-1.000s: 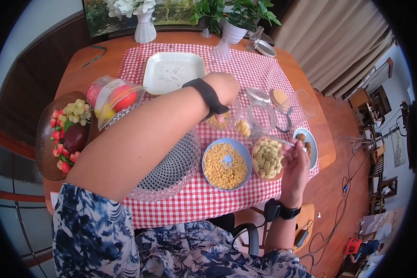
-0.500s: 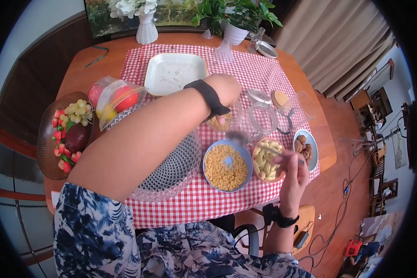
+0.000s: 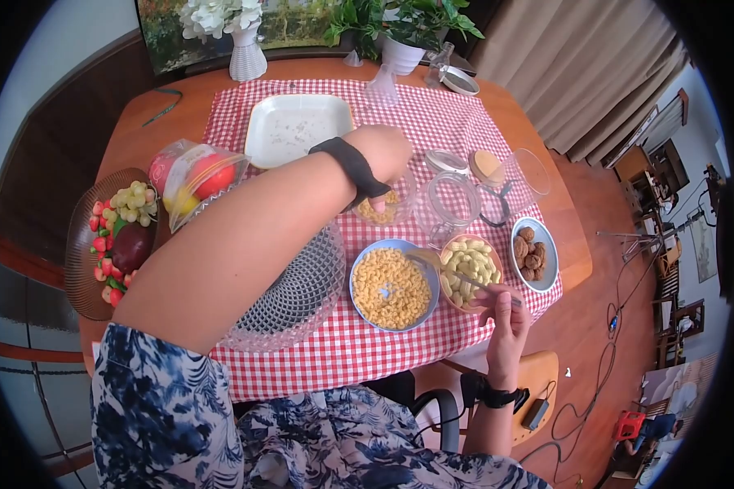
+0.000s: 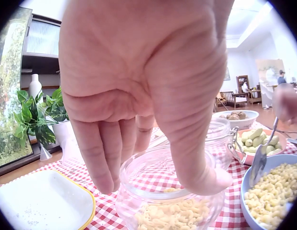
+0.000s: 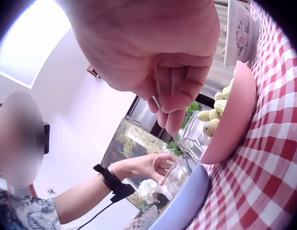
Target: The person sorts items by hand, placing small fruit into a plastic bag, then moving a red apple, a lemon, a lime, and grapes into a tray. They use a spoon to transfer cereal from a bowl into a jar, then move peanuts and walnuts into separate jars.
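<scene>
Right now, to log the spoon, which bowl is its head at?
The blue bowl, with macaroni: the spoon's head is at its rim; the handle crosses the pink bowl; the walnut bowl stands apart.

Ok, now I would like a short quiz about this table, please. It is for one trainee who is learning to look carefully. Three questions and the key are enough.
1. What does the right hand hold?
A) a fork
B) a spoon
C) a knife

2. True or false: the glass jar at the left hand contains macaroni.

3. Fill in: the pink bowl beside the blue bowl holds ____.

Key: 1. B; 2. true; 3. peanuts
</scene>
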`<state>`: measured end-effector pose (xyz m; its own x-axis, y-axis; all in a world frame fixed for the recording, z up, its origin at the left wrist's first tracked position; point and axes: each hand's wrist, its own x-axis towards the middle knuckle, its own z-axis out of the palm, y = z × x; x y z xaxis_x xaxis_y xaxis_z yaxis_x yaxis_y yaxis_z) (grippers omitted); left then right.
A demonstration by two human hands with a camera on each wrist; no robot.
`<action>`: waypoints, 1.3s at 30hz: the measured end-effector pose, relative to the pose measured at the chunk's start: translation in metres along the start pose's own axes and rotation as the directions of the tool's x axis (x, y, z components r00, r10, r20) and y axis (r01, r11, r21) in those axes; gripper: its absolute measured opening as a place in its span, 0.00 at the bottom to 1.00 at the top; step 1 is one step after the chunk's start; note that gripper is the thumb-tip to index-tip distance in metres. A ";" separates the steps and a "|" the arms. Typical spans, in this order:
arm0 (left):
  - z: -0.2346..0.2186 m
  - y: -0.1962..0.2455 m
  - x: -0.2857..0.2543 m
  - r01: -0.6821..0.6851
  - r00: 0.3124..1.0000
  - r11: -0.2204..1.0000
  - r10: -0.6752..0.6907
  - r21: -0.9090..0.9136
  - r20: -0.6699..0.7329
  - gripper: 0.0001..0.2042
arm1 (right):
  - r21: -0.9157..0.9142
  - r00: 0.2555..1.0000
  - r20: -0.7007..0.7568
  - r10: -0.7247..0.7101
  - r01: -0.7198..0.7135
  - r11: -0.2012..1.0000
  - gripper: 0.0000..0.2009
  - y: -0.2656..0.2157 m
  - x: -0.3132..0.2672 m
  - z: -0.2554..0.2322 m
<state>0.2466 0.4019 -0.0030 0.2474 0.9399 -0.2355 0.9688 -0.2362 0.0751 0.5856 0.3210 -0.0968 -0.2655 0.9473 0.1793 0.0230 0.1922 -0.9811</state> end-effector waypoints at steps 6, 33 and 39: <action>-0.001 0.001 -0.001 0.004 1.000 1.000 -0.004 0.013 0.008 0.31 | 0.073 0.989 0.114 0.099 -0.108 0.992 0.15 0.004 -0.006 0.006; 0.003 -0.005 0.004 0.031 1.000 0.999 -0.031 -0.030 -0.003 0.31 | 0.257 0.989 -0.125 0.083 -0.048 0.965 0.17 -0.039 0.071 0.043; -0.004 0.001 -0.002 0.050 0.998 0.999 -0.049 -0.016 0.032 0.30 | 0.071 0.996 -0.007 -0.086 0.086 0.994 0.17 -0.043 0.064 0.070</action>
<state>0.2468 0.4003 0.0010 0.1996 0.9421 -0.2694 0.9796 -0.1851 0.0786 0.5002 0.3554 -0.0483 -0.2599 0.9291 0.2631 -0.0685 0.2541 -0.9648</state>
